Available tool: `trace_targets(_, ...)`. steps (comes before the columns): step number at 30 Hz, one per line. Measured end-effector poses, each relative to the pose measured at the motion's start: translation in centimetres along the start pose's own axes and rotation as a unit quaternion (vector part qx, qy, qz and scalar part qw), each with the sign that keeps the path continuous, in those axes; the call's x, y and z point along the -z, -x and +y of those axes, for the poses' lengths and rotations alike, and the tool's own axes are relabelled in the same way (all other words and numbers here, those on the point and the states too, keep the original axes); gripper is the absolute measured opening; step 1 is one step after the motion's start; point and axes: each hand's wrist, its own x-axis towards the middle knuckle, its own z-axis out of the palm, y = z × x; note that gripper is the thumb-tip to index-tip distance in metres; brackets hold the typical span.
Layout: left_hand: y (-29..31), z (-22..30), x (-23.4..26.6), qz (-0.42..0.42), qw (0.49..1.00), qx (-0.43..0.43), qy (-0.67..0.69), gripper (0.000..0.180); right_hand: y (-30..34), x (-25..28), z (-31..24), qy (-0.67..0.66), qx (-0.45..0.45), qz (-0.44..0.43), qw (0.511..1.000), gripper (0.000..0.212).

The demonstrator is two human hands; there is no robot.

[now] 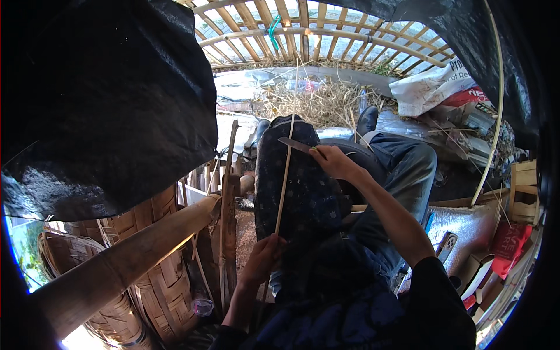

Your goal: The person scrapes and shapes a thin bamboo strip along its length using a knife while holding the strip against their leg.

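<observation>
A long thin bamboo strip (pixel 284 188) runs lengthwise over a dark, speckled cloth pad (pixel 309 186) that covers my left leg. Low on the strip, my left hand (pixel 263 259) is closed around it. My right hand (pixel 337 162) grips a knife by its handle, which the fingers mostly hide. The knife's blade (pixel 294 144) points left and lies across the upper part of the strip, touching or very close to it. Beyond the blade the strip's far end reaches past the pad toward the dry straw.
A thick bamboo pole (pixel 128 271) slants in from the lower left, before woven bamboo baskets (pixel 160 291). Black sheeting (pixel 111 111) hangs at upper left. Straw (pixel 318 99) and a slatted bamboo fence (pixel 303 35) lie ahead. At right are a white sack (pixel 429 93) and red bag (pixel 510 251).
</observation>
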Motion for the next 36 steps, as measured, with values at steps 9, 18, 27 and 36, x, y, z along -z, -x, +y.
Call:
trace_targets(9,-1.0,-0.8,0.5,-0.141,0.973,0.048,0.176,0.02,2.0,1.1,1.2,-0.035,-0.051,0.0,0.998,0.043)
trace_targets(18,-1.4,-0.8,0.5,-0.148,0.967,0.066,0.196,0.014,1.4,0.9,2.8,-0.056,-0.074,-0.08,0.992,0.046)
trace_targets(27,-1.7,-0.7,0.3,-0.161,0.959,0.056,0.228,0.013,4.4,-0.5,2.0,-0.083,-0.073,-0.131,0.985,0.044)
trace_targets(36,-2.7,-0.2,0.5,-0.121,0.974,0.039,0.187,0.014,6.9,0.9,-1.8,0.017,-0.006,-0.212,0.977,0.043)
